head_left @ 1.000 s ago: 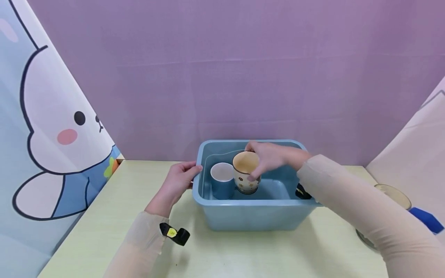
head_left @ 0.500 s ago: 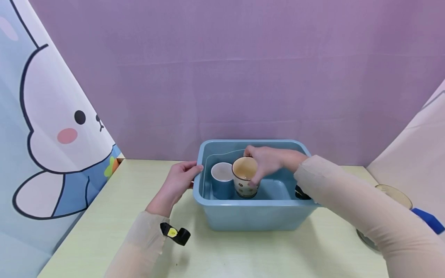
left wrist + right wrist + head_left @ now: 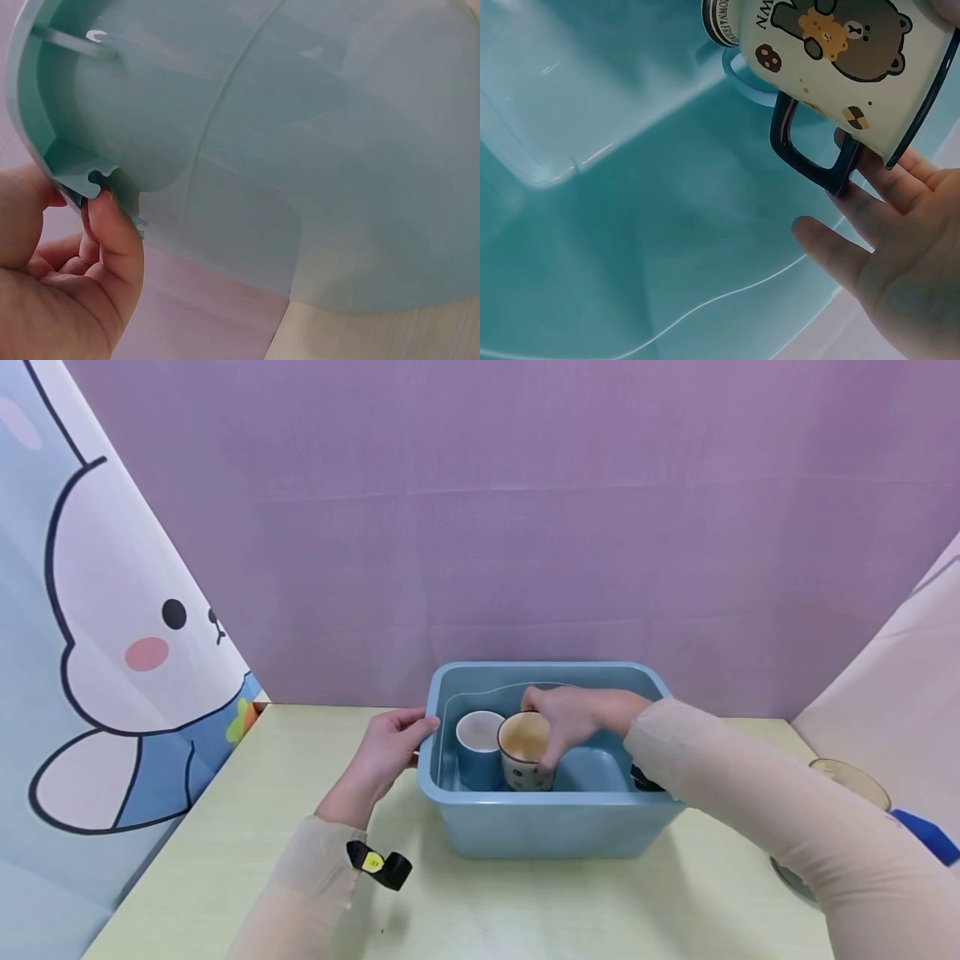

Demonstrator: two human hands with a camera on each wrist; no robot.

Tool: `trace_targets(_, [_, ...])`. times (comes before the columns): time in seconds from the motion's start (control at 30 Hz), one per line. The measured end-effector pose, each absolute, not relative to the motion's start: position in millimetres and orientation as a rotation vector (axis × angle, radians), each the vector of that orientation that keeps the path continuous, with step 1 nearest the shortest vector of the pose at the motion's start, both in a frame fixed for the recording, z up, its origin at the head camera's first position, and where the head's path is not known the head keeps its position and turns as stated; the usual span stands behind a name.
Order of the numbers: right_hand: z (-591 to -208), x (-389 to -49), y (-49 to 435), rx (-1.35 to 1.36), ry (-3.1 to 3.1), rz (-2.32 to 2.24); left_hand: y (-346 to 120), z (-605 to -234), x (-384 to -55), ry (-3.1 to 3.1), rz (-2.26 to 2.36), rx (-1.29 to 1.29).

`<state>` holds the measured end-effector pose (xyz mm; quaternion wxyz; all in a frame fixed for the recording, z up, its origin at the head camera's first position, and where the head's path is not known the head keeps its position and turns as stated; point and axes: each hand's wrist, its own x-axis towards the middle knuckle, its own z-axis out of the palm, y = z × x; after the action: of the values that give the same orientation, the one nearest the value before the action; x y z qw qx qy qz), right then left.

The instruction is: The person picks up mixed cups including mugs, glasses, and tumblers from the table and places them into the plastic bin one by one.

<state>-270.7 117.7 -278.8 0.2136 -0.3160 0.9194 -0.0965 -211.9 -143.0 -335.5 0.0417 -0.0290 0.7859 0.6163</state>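
A blue plastic bin (image 3: 551,827) stands on the table. My left hand (image 3: 378,756) grips the left rim, with the thumb on top and curled fingers under the lip in the left wrist view. Inside the bin, my right hand (image 3: 573,718) holds a cream mug (image 3: 519,774) near its top, thumb on the near side and fingers on the far side. This mug has a printed bear and a dark handle (image 3: 787,142) in the right wrist view. Just left of it stands a blue mug (image 3: 480,764) with a white inside, upright. The cream mug's base is hidden behind the front rim.
At the table's right edge is a round clear-looking container (image 3: 851,783), partly hidden by my right sleeve, with a blue piece (image 3: 926,837) beside it. A purple cloth (image 3: 525,527) hangs behind the bin, and a cartoon-printed cloth (image 3: 112,610) at the left.
My right hand has lowered the cream mug deeper into the bin and slightly left, closer to the blue mug. The left hand stays on the rim.
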Motion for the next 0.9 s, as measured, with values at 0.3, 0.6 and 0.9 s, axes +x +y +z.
trace_targets(0.3, [-281.8,-270.6,113.5,-0.923,2.545,-0.205,-142.8,-333.1,-210.4,2.406,1.882,-0.094])
trace_targets(0.6, [-282.5,-269.9,105.2,-0.945,2.531,-0.144,-143.7,-330.6,-208.7,2.418,1.867,-0.102])
trace_targets(0.9, [-284.6,-269.0,97.4,-0.989,2.508,-0.1,-143.3,-329.6,-209.0,2.422,1.862,-0.106])
